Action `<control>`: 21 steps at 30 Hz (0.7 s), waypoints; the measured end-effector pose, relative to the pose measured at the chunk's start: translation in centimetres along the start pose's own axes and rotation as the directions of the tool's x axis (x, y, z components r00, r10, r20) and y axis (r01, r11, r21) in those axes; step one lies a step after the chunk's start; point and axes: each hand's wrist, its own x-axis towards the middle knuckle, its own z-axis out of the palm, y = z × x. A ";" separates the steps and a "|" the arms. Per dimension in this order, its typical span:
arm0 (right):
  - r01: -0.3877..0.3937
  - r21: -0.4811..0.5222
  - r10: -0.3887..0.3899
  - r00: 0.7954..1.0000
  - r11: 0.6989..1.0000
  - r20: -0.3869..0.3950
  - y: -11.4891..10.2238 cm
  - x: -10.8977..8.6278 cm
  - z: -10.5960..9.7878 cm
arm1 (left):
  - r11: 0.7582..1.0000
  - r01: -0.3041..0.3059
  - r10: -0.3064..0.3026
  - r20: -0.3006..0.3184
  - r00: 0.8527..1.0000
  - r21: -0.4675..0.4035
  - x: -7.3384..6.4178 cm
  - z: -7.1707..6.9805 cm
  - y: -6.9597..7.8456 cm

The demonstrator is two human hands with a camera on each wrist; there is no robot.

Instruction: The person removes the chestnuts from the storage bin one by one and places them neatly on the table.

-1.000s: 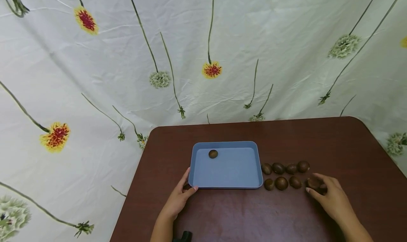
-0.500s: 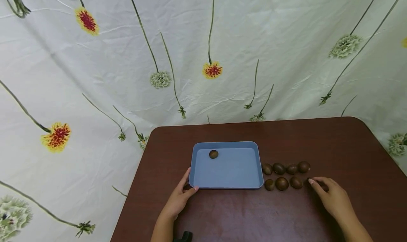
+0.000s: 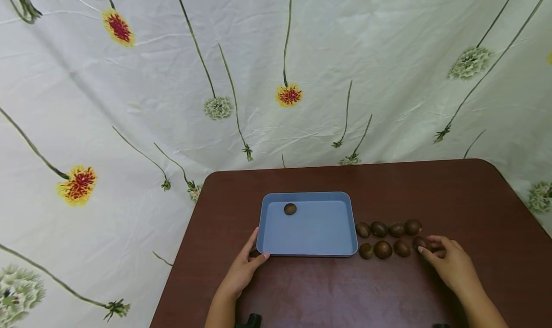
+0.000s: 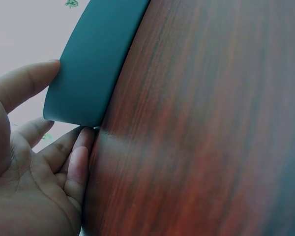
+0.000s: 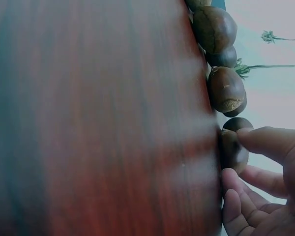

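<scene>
A blue tray lies on the table with one chestnut near its back left. My left hand holds the tray's near left corner, thumb on the front side and fingers round the left side. Right of the tray are two rows of chestnuts; the back row stands apart from my hands. At the right end of the front row, my right hand pinches a chestnut between thumb and fingers. In the right wrist view that chestnut rests on the table, partly covered by the thumb.
The brown table has rounded far corners and runs up to a white flowered cloth behind it. A dark object shows at the bottom edge beside the left forearm.
My right fingers drew away rightward half a second ago, with the end chestnut mostly hidden. Now they reach left again and the chestnut shows beside the front row. My left hand keeps still.
</scene>
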 end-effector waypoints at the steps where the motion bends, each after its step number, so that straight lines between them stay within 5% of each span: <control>1: 0.000 0.004 0.000 1.000 1.000 0.000 0.0 0.0 0.0 | 1.000 -0.002 0.002 0.000 1.000 -0.001 0.0 0.0 0.0; 21: -0.003 0.017 0.004 0.999 1.000 -0.047 -0.4 -0.5 0.1 | 1.000 0.004 -0.004 0.002 1.000 0.004 -0.1 -0.1 0.1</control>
